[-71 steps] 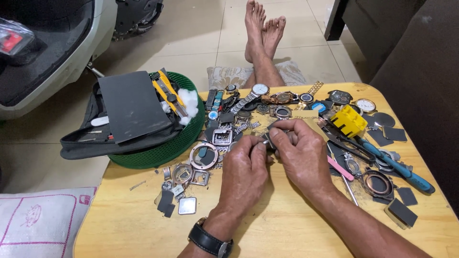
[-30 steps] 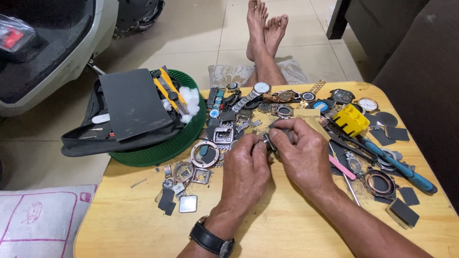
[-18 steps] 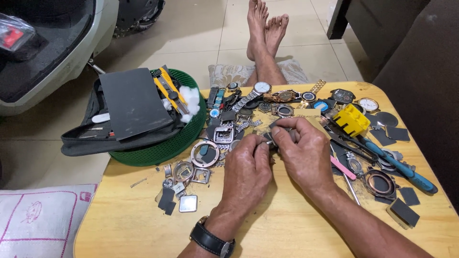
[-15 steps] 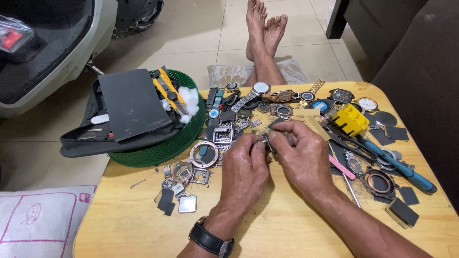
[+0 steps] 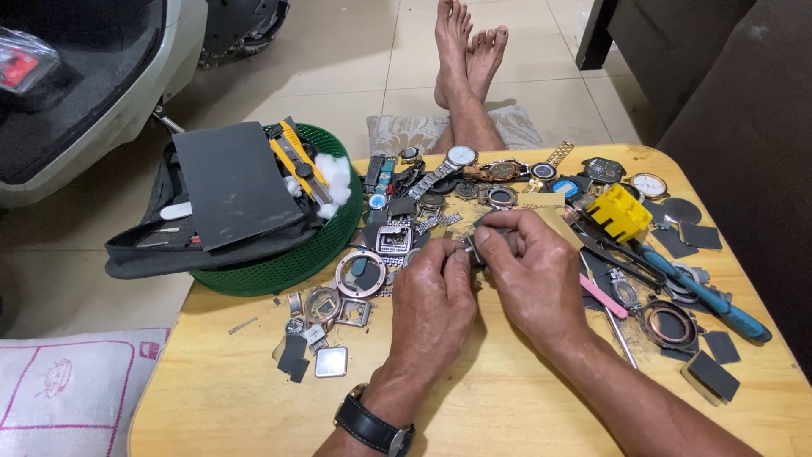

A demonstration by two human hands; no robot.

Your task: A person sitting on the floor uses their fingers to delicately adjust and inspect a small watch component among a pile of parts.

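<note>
**Both hands on a small watch part**

My left hand [image 5: 436, 292] and right hand [image 5: 529, 271] meet over the desk [image 5: 507, 415], fingertips pinching a small metal part [image 5: 471, 245] between them. Beyond lie watch cases [image 5: 359, 272], watches [image 5: 461, 156] and a yellow block [image 5: 620, 211]; far left, a green basket [image 5: 279, 262].

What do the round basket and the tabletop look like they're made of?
The green basket looks like moulded plastic: an even open mesh with a dull sheen. The tabletop looks like light wood or a wood-look laminate, smooth and yellowish; which one is unclear.
</note>
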